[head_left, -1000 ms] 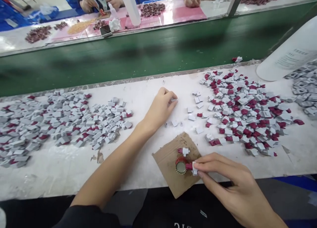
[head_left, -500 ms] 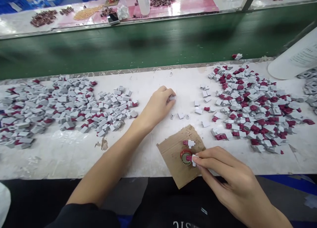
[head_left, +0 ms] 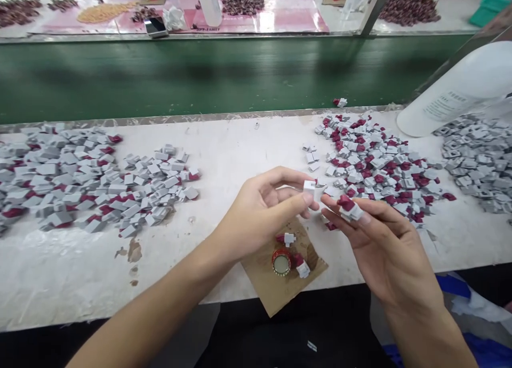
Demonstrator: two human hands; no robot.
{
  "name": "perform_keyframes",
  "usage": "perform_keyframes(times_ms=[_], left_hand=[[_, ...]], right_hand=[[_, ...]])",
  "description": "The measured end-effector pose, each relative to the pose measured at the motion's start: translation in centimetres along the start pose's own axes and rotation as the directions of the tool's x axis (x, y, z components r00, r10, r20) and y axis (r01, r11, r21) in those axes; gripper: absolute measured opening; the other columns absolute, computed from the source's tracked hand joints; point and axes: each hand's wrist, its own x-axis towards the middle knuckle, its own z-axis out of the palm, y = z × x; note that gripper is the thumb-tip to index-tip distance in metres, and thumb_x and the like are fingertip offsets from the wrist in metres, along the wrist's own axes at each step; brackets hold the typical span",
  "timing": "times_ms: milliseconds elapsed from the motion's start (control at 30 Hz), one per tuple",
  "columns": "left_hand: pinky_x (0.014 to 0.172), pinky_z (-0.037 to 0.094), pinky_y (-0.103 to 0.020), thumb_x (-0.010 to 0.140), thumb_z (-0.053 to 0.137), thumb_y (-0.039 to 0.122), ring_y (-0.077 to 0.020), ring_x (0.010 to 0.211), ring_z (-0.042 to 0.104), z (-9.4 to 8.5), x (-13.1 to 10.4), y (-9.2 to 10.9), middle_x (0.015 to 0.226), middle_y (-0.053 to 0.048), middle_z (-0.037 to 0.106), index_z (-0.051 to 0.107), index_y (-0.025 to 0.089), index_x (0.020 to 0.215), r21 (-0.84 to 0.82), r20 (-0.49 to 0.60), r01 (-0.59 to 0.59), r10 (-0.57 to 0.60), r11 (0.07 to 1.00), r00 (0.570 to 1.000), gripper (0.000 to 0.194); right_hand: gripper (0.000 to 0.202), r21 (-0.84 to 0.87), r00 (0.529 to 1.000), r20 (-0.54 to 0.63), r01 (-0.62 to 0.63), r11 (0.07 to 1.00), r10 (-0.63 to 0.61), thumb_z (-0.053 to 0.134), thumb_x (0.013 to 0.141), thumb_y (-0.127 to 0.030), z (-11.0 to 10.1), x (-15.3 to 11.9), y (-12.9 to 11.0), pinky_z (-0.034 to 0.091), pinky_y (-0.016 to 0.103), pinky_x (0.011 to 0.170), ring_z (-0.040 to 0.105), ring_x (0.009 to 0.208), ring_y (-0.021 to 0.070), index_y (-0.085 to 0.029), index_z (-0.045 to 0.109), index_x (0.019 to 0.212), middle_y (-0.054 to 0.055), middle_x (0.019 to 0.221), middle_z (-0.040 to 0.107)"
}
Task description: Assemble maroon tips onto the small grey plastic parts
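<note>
My left hand (head_left: 264, 213) pinches a small light-grey plastic block (head_left: 309, 186) between thumb and forefinger. Facing it, my right hand (head_left: 388, 240) grips a grey-and-maroon plastic piece (head_left: 349, 208), maroon end towards the left hand. The two held parts are close but apart. Below them lies a brown cardboard square (head_left: 266, 290), partly covered by the left hand. On the cardboard sit a red-rimmed bottle cap (head_left: 281, 262) with its hollow side up and two grey-and-maroon pieces, one above the cap (head_left: 286, 239) and one right of it (head_left: 301, 266).
A wide heap of grey-and-maroon pieces (head_left: 56, 181) covers the left of the white table (head_left: 224, 144). Another heap (head_left: 372, 165) lies on the right, beside grey blocks (head_left: 480, 165) and a leaning white bottle (head_left: 452, 90). A green panel (head_left: 168, 77) bounds the back.
My left hand has lifted from the table and moved right with a grey block. My right hand has risen from the bottle cap with a grey-and-maroon piece; another piece now lies beside the cap.
</note>
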Motion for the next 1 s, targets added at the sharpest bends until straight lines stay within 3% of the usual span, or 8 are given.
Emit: perform_keyframes(times_ms=[100,333,500,767,1000], left_hand=[[0.085,0.067,-0.028,0.099,0.087,0.024,-0.0164,0.09,0.08,1.1,-0.2,-0.3,0.103,-0.006,0.084,0.078,0.016,0.115,-0.104,0.056,0.027,-0.021,0.994,0.998,0.02],[0.095,0.066,-0.032,0.097,0.091,0.03,-0.0208,0.101,0.082,1.7,-0.1,-1.2,0.113,-0.009,0.086,0.074,0.016,0.12,-0.123,0.069,0.062,-0.054,0.99,0.996,0.032],[0.099,0.066,-0.038,0.098,0.09,0.033,-0.0246,0.105,0.083,1.8,-0.1,-1.3,0.114,-0.01,0.087,0.074,0.016,0.12,-0.108,0.081,0.053,-0.044,0.993,0.996,0.031],[0.103,0.068,-0.044,0.1,0.086,0.031,-0.0286,0.113,0.083,1.5,0.1,-1.5,0.118,-0.01,0.086,0.078,0.019,0.119,-0.051,0.078,0.046,-0.042,0.998,0.996,0.024],[0.097,0.07,-0.04,0.101,0.083,0.024,-0.026,0.108,0.083,1.2,-0.7,-1.6,0.111,-0.007,0.085,0.081,0.022,0.112,0.136,0.074,-0.054,0.044,0.989,0.996,0.011]], right_hand=[[0.008,0.074,0.999,0.012,-0.035,0.997,0.035,0.093,0.096,-0.033,0.2,0.9,0.0,0.069,0.036,0.109,0.087,0.116,0.0234,-0.034,0.092,0.105,-0.002,0.112,0.092],[0.01,0.096,0.998,0.006,-0.071,0.993,0.07,0.097,0.091,-0.033,0.0,1.2,0.2,0.072,0.031,0.1,0.089,0.101,0.0198,-0.033,0.093,0.1,-0.002,0.105,0.092],[0.011,0.05,0.999,-0.018,-0.038,0.998,0.039,0.097,0.092,-0.034,-0.1,1.0,0.4,0.071,0.026,0.094,0.088,0.096,0.0175,-0.033,0.093,0.102,-0.001,0.103,0.092],[0.01,-0.076,0.999,-0.035,-0.003,0.997,0.0,0.095,0.094,-0.038,-0.4,0.9,0.7,0.07,0.028,0.087,0.083,0.096,0.0179,-0.037,0.093,0.103,-0.001,0.103,0.088],[0.015,-0.328,0.985,0.151,0.132,0.935,-0.086,0.086,0.101,-0.022,-0.4,1.0,-0.9,0.068,0.024,0.084,0.08,0.097,0.0176,-0.034,0.093,0.108,0.002,0.101,0.084]])
